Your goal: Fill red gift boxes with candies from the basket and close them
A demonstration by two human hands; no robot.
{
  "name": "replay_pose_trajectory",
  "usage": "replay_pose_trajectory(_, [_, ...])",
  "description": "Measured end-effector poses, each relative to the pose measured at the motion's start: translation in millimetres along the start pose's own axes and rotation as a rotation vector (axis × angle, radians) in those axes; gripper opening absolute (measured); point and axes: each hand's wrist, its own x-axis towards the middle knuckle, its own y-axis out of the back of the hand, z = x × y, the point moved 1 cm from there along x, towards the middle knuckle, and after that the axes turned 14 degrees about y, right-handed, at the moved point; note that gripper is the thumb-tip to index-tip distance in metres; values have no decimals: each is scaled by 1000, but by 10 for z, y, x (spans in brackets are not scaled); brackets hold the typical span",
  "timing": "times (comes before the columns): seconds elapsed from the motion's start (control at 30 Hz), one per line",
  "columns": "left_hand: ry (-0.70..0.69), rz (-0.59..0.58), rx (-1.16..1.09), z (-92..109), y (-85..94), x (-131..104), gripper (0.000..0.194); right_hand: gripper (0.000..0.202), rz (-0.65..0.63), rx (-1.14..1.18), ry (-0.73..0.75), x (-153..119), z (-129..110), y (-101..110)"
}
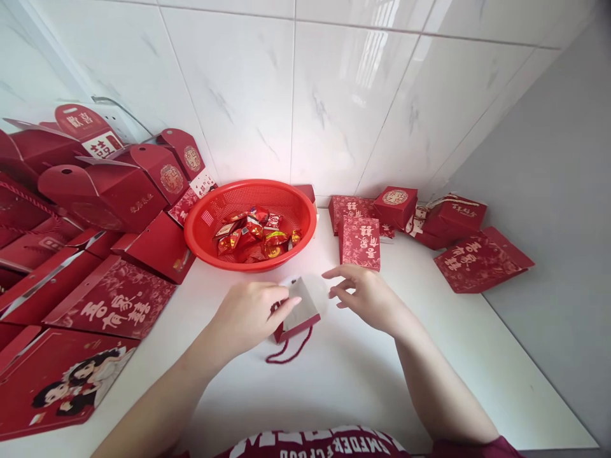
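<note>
My left hand grips the left side of a small red gift box with a pale inside and a dark red cord handle hanging toward me. The opening of the box faces up. My right hand hovers just right of the box with its fingers apart and nothing between them. Beyond my hands a red plastic basket holds several wrapped sweets in red and gold.
Many red gift boxes crowd the left side. More red boxes stand or lie at the back right, one patterned box close beyond my right hand and another by the grey wall. White tiles rise behind the white table.
</note>
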Motion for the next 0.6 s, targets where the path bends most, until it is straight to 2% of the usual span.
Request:
replay_pose_trajectory(0.07, [33, -60, 35, -62, -34, -30, 42, 25, -70, -117, 11, 1, 53, -36])
replay_pose_trajectory(0.13, [65, -122, 0, -135, -54, -67, 41, 21, -85, -247, 71, -4, 43, -43])
replay_pose_trajectory(0.2, [96, -171, -76, -202, -62, -108, 39, 18, -20, -331, 162, -15, -49, -32])
replay_pose_trajectory(0.27, [130, -196, -159, -254, -71, -146, 38, 17, 58, -320, 300, -31, -198, -31])
replay_pose_trajectory(0.3, [144, -199, -189, -270, -77, -162, 37, 17, 56, -289, 393, -38, -276, -44])
replay_pose_trajectory(0.37, [161, -205, -228, -284, -86, -188, 35, 16, -55, -227, 594, -46, -400, -99])
replay_pose_trajectory(0.43, [165, -224, -264, -277, -81, -206, 32, 16, -219, -249, 710, -43, -440, -177])
replay_pose_trajectory(0.5, [171, -246, -292, -266, -55, -218, 28, 19, -318, -383, 696, -26, -395, -244])
replay_pose_trajectory(0.6, [242, -234, -290, -289, -4, -227, 32, 26, -353, -585, 536, 0, -262, -287])
